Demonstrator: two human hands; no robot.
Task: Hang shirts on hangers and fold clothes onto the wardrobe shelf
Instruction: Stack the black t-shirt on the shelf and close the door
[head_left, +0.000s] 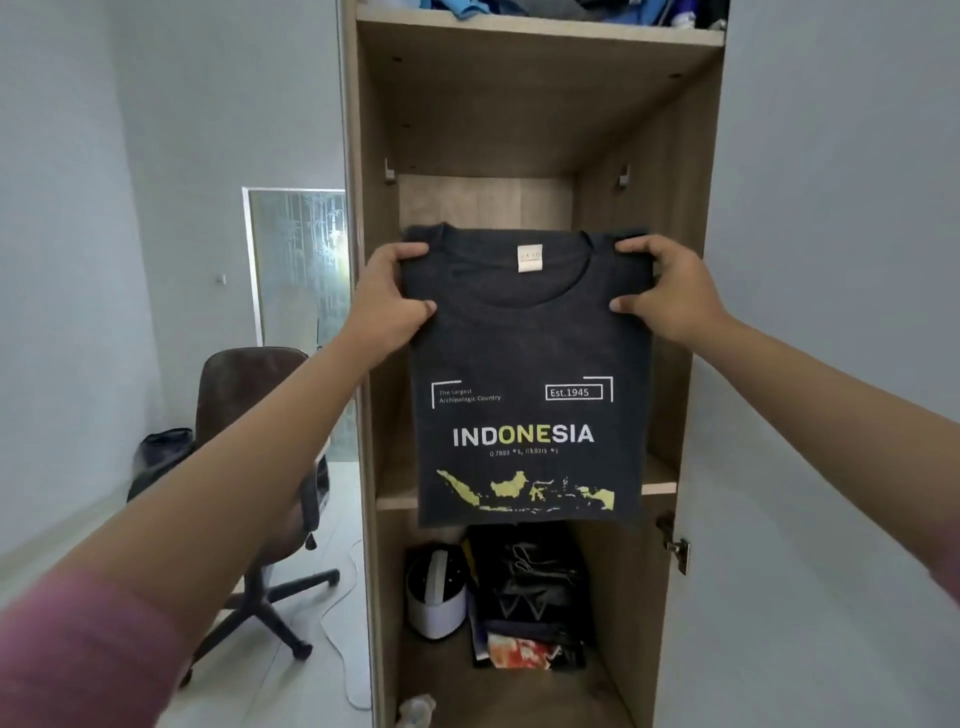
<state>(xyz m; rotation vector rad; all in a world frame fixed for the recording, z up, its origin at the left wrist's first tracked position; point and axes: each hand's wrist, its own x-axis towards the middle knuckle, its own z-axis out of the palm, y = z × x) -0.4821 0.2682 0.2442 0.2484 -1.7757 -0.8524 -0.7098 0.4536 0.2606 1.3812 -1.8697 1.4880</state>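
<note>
Both hands up: the left hand (397, 296) and right hand (657, 283) each pinch a shoulder of the dark folded T-shirt (527, 374), which hangs in front of the open wardrobe (644, 130). To land it well, I'd keep the shoulders level and lay the bottom edge on the middle shelf (658, 487) first, so the fold holds.

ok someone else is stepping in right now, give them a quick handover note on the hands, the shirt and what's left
Left hand grips the dark T-shirt at its left shoulder; right hand grips the right shoulder.
The shirt, sides folded in, hangs print-forward in front of the open wardrobe, covering part of the middle shelf.
Done: sides folded in.
Left: fold it in half and lay it on the shelf. No hanger or rail is in view.
Clothes sit on the top shelf; a bag and other items lie in the bottom compartment.
</note>
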